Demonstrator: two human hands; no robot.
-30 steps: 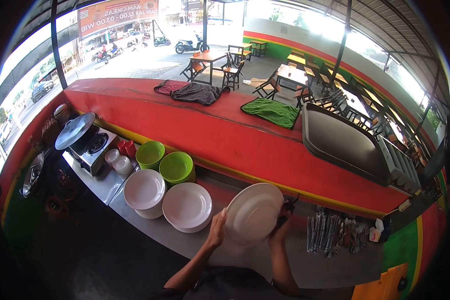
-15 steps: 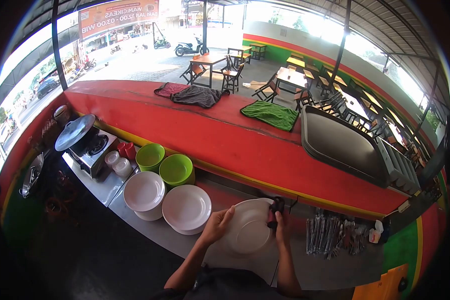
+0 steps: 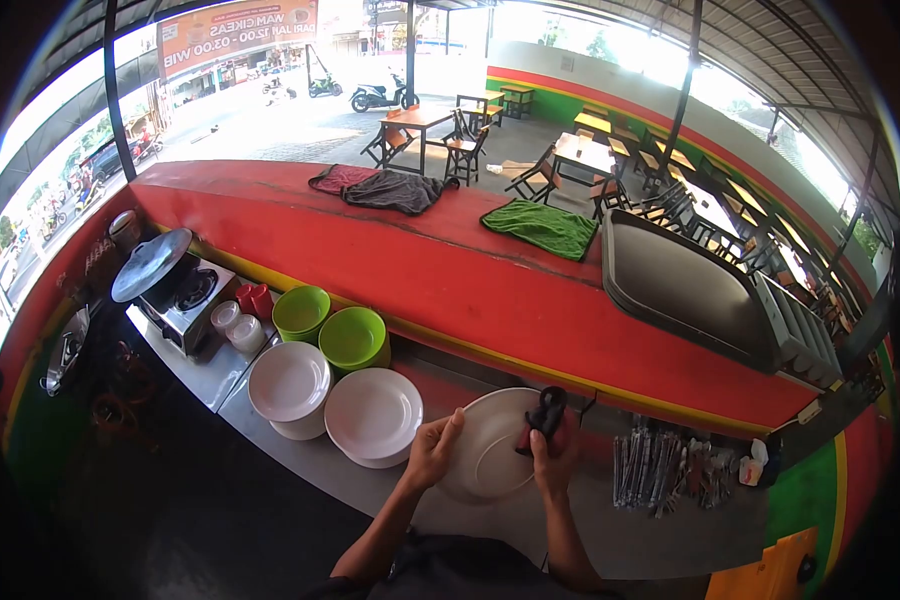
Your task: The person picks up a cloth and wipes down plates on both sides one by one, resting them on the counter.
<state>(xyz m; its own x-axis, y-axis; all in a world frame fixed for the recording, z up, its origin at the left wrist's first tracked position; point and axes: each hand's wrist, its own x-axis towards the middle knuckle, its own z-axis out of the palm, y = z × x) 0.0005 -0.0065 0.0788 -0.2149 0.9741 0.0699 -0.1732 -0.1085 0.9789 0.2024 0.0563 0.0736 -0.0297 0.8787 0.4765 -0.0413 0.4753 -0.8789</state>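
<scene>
In the head view, a white plate (image 3: pixel 484 448) is tilted up in front of me over the metal counter. My left hand (image 3: pixel 433 452) grips its left rim, thumb on the upper face. A bunched black and dark red cloth (image 3: pixel 544 410) lies against the plate's right side, with my right hand (image 3: pixel 554 462) closed on it. The right fingers are partly hidden behind cloth and plate. Just left of my hands stand two stacks of white plates, a nearer one (image 3: pixel 373 415) and a farther one (image 3: pixel 289 383).
Green bowls (image 3: pixel 354 338) are stacked behind the plates, near cups (image 3: pixel 244 333) and a gas stove (image 3: pixel 192 300). Wrapped cutlery (image 3: pixel 660 468) lies to the right. Along the red ledge (image 3: pixel 450 270) are a green cloth (image 3: pixel 540 229), a dark cloth (image 3: pixel 395 190) and trays (image 3: pixel 680 285).
My right hand and the cloth have shifted left and inward over the plate's face. The plate's right side has tipped upward somewhat; my left hand stays nearly in place.
</scene>
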